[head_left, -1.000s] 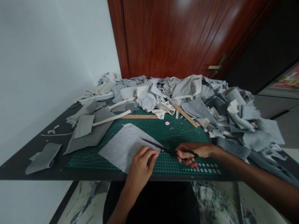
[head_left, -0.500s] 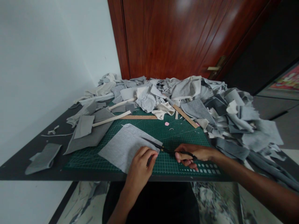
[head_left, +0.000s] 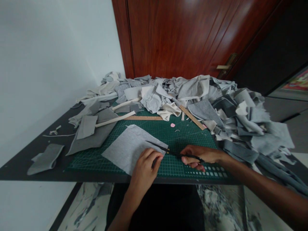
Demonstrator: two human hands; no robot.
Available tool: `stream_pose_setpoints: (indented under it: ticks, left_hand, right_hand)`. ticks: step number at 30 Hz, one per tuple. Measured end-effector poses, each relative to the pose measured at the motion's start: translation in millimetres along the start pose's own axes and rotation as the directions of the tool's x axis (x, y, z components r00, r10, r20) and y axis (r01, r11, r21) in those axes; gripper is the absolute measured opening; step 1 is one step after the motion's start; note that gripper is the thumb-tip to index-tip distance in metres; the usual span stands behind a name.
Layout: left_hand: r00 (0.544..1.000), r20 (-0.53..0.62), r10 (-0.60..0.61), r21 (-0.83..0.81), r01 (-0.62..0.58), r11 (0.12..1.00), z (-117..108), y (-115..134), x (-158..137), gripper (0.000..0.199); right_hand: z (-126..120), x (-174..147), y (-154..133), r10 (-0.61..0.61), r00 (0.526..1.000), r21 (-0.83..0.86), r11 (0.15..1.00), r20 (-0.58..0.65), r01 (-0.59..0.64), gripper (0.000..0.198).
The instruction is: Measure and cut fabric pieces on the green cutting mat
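A light grey piece of fabric (head_left: 127, 144) lies flat, its near corner at the front edge of the green cutting mat (head_left: 179, 138). At the fabric's right edge, my left hand (head_left: 146, 166) is closed with bent fingers, thumb and forefinger pinched on the cloth. My right hand (head_left: 198, 156) grips the black scissors (head_left: 158, 146) by the handles. The visible blade reaches leftward across the fabric's right corner. The other blade is hidden, and I cannot tell whether it is under the cloth.
Heaped grey and cream fabric scraps (head_left: 194, 89) line the back and right of the table. Two wooden rulers, one flat (head_left: 144, 118) and one slanted (head_left: 192, 118), lie before them. A folded grey piece (head_left: 47, 158) is at left. A pink scrap (head_left: 172, 125) rests on the mat.
My right hand's fingers have drawn slightly closer together on the scissor handles. My left hand keeps its place on the fabric. The whole view has shifted a little.
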State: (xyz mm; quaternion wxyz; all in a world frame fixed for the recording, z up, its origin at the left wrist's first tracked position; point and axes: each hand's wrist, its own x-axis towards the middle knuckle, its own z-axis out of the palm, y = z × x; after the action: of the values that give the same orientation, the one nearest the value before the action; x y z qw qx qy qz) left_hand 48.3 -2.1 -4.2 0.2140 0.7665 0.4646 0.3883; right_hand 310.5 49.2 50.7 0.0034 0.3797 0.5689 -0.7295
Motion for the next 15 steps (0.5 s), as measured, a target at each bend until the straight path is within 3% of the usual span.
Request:
stream_pose_setpoints:
  ticks: [15]
  left_hand:
    - [0.999, -0.032, 0.024, 0.006, -0.024, 1.0, -0.4, -1.5, -0.2, 0.015]
  right_hand:
    - [13.2, 1.1, 3.2, -0.027, 0.998, -0.008, 1.0, -0.051, 0.027, 0.063]
